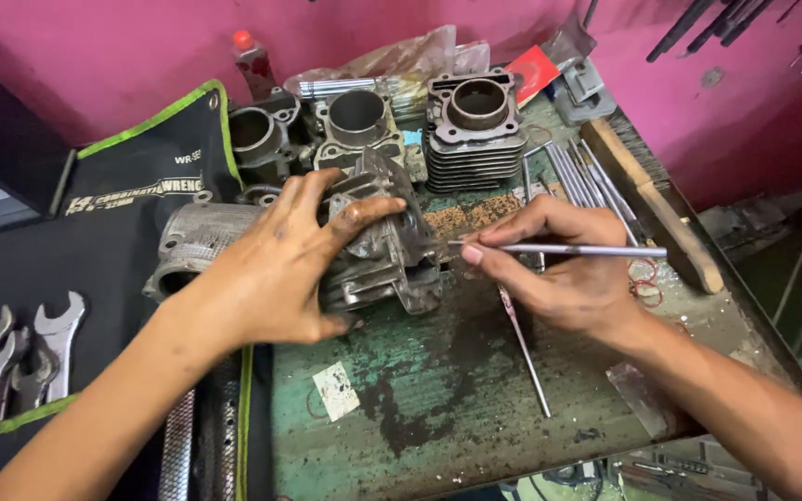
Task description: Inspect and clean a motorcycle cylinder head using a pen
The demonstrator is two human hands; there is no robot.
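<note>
My left hand (280,264) lies over a grey metal engine cylinder block (378,255) resting on its side on the worn green workbench (475,408), thumb stretched across its top. My right hand (554,269) pinches a thin metal rod (587,250) held level, its tip pointing at the right side of that cylinder block. A second thin rod (526,353) lies on the bench under my right hand.
Three more cylinder blocks (475,125) stand at the back against the pink wall. A black tool roll (132,186) with several wrenches (20,357) lies at left. A bundle of rods (582,176) and a wooden-handled brush (652,204) lie at right, near the bench edge.
</note>
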